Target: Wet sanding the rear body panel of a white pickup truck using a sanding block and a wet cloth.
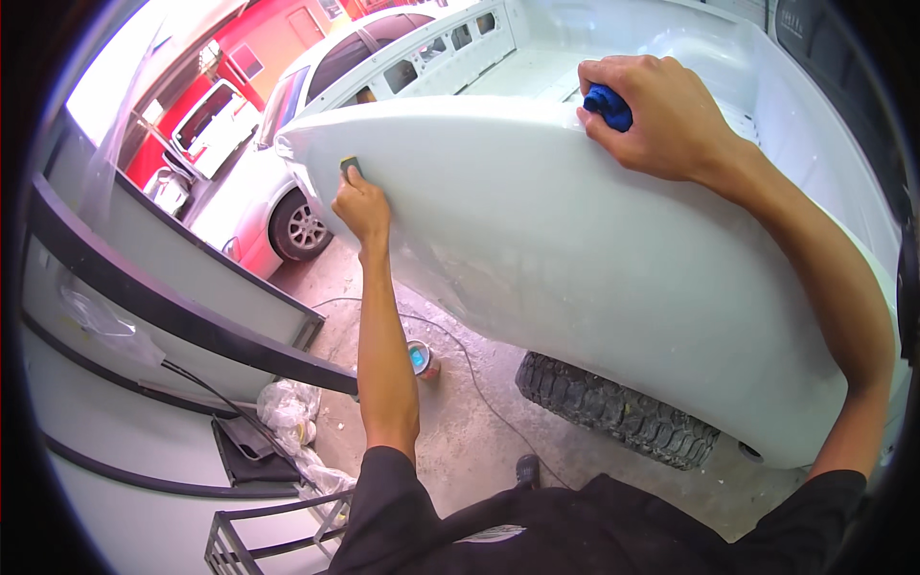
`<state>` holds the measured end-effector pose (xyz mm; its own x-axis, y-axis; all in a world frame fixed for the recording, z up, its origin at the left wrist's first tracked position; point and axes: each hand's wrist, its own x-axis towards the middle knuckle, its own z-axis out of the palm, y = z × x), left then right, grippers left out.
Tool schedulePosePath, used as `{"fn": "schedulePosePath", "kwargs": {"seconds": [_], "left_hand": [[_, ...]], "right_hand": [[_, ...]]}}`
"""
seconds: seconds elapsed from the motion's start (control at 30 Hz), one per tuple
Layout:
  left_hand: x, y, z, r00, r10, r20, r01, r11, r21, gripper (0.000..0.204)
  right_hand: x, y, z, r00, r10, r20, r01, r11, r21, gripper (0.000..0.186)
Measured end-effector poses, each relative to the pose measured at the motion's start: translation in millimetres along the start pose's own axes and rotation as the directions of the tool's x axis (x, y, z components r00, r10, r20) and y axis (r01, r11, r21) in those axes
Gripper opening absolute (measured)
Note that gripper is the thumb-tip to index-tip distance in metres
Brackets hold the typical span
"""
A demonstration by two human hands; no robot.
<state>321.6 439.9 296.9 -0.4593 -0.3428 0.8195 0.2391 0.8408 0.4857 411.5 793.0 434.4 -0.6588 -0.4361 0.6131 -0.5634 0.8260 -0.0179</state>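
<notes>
Bedside panel [537, 220]: The white, curved outer side of a pickup is spanning the view and serving as landmark for every place below.
Left hand [362, 205]: It is pinching a small block between thumb and fingers, its arm reaching up toward the panel's outer face.
Small block [351, 163]: This yellowish and dark pad is lying at the upper part of the panel's outer face, near the left end, and is appearing to touch the surface.
Right hand [671, 115]: It is bending over the panel's top edge, right of the middle, thumb and fingers closing around a blue object.
Blue object [609, 107]: It is protruding from the grasp at the panel's top edge; the hand is covering part of it, so its exact kind cannot be told.
Tyre [613, 407]: Deep black tread is showing beneath the panel's lower edge.
Cargo bed [594, 48]: The white interior is opening out behind the panel's top edge.
Car [254, 196]: A pale car is standing beyond the panel's left end.
Can [428, 368]: An open container with turquoise contents is standing on the concrete floor [450, 436], below the panel and toward its left.
Cable [471, 359]: A thin dark line is winding across the floor below the panel.
</notes>
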Motion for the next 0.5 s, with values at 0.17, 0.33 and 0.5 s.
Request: {"fn": "schedulePosePath", "kwargs": {"seconds": [0.17, 0.33, 0.5], "left_hand": [[-106.4, 74.8, 16.4, 0.921, 0.320, -0.224, -0.363, 0.912, -0.191, 0.034], [-22.0, 8.5, 2.2, 0.997, 0.040, -0.063, -0.049, 0.987, -0.151, 0.031], [-82.0, 44.2, 9.7, 0.989, 0.126, -0.083, -0.140, 0.971, -0.196, 0.031]], "right_hand": [[-7.7, 17.7, 14.8, 0.996, -0.064, -0.069, 0.061, 0.997, -0.041, 0.015], [0.3, 4.2, 1.8, 1.000, -0.022, -0.003, 0.022, 1.000, 0.008, 0.016], [-3.1, 10.6, 9.4, 1.000, -0.007, -0.019, 0.007, 1.000, 0.002, 0.020]]}}
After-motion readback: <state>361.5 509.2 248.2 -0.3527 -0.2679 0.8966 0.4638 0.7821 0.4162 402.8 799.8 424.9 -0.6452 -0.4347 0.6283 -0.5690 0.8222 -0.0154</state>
